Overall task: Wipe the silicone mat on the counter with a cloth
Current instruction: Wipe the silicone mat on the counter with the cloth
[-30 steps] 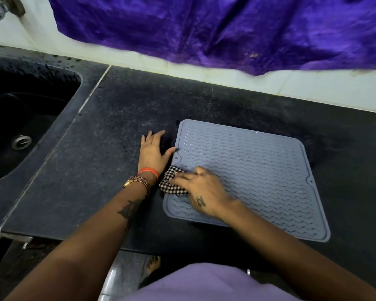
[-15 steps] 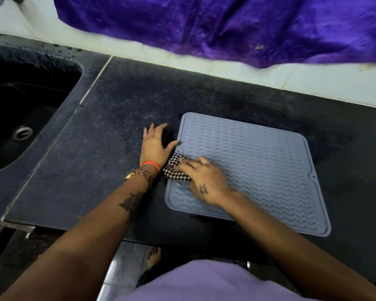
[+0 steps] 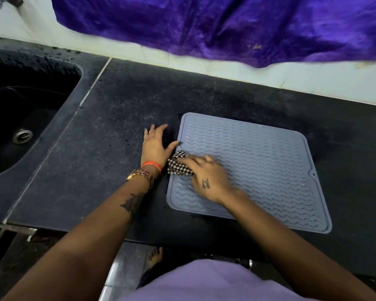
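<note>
A grey-blue silicone mat with wavy ridges lies flat on the black counter. My right hand presses a black-and-white checked cloth onto the mat's left edge; most of the cloth is hidden under the fingers. My left hand lies flat on the counter just left of the mat, fingers spread, thumb tip touching the mat's rim.
A dark sink with a metal drain is set into the counter at the left. Purple fabric hangs over the white tiled wall behind. The counter's front edge runs just below the mat, with a bare foot on the floor.
My right hand has slid the cloth a little away from me along the mat's left edge. My left hand stays flat beside the mat. The camera view has shifted slightly.
</note>
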A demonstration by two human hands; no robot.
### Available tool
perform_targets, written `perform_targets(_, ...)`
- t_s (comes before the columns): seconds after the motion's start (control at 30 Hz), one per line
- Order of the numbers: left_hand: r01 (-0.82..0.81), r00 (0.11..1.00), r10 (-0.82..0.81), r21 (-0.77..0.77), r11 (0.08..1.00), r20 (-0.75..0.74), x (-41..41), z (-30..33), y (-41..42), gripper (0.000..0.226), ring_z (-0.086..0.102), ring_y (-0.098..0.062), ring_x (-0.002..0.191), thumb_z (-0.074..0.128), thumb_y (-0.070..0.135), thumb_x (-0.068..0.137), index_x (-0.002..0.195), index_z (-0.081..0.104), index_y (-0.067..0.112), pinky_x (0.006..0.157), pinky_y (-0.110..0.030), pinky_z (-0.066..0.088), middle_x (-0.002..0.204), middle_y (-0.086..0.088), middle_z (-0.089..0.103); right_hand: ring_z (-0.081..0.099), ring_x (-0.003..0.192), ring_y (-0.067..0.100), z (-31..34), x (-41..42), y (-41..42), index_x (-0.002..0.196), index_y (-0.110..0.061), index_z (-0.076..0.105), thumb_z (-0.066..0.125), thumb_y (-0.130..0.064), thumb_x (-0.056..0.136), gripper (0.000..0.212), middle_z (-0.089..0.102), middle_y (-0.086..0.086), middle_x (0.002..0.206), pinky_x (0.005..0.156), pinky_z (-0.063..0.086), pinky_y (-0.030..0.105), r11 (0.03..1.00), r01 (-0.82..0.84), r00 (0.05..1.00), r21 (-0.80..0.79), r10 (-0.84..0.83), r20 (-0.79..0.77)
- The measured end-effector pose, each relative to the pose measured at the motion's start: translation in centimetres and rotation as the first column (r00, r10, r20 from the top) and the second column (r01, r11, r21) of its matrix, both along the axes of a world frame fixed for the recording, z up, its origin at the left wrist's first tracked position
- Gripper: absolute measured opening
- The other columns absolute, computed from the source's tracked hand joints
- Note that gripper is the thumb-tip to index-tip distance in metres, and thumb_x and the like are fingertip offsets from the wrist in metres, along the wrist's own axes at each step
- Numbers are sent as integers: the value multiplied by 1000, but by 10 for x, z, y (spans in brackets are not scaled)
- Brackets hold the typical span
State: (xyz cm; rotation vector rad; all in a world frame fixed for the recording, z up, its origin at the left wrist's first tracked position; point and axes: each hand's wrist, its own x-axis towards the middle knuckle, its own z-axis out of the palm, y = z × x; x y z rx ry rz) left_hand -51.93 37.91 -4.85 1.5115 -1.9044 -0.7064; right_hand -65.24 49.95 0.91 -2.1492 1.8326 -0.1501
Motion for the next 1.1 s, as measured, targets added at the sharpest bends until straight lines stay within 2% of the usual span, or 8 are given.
perform_targets(0.27,-2,1000,2,14,1000,-3,0,1,-1,63,16,-35,141,65,41,82,135,43,14,117,-44,13,147,-22,33,41,119,27,1,18,28,135,-33,40,47,-10,84,57,39,-2,146,90,43,37,983,-180,982,-29,177,-72)
perform_targets(0.37,-10,1000,10,59,998,-9,0,1,-2,65,12,-37,142,65,43,81,136,42,16,117,-45,15,149,-20,28,45,121,20,7,5,34,130,-35,48,51,-12,83,53,48,-7,140,95,39,34,976,-212,973,38,207,106)
perform_targets(0.47,-24,998,29,105,994,-49,0,2,-2,70,10,-37,142,69,41,79,137,40,17,115,-44,16,151,-18,25,60,102,13,16,-17,18,129,-32,51,58,-9,85,51,61,-9,120,90,50,35,987,-69,899,147,-2,438)
perform_targets(0.53,-26,995,38,125,992,-93,2,3,-2,72,10,-36,143,72,37,77,138,40,18,115,-43,16,152,-17,24,63,92,15,15,-20,-1,132,-29,48,56,-7,86,51,63,-5,115,81,53,40,988,73,865,133,-130,485)
perform_targets(0.67,-12,990,30,128,992,-139,6,6,-3,77,12,-35,142,78,32,71,137,40,17,115,-42,14,152,-18,23,49,119,20,6,-4,-19,134,-32,45,54,-11,85,54,53,-2,135,101,38,37,995,46,973,84,-64,222)
perform_targets(0.77,3,989,15,120,993,-146,8,7,-3,78,12,-34,142,79,29,70,137,41,17,116,-41,13,151,-19,24,44,121,20,5,3,-11,132,-37,45,53,-14,85,54,48,-7,140,98,33,36,999,-12,995,40,8,102)
perform_targets(0.87,26,990,-13,92,995,-143,8,7,-4,75,13,-32,142,78,29,71,135,42,14,117,-40,11,150,-19,28,43,122,19,12,11,1,129,-39,48,50,-10,83,54,45,-11,141,102,35,39,995,-83,994,56,79,76)
perform_targets(1.1,55,993,-48,63,997,-104,10,4,-3,71,13,-30,143,75,34,75,134,44,13,116,-38,10,148,-17,33,47,109,18,19,24,33,121,-41,55,47,-5,79,55,49,-17,136,84,44,35,966,-255,967,37,256,-6)
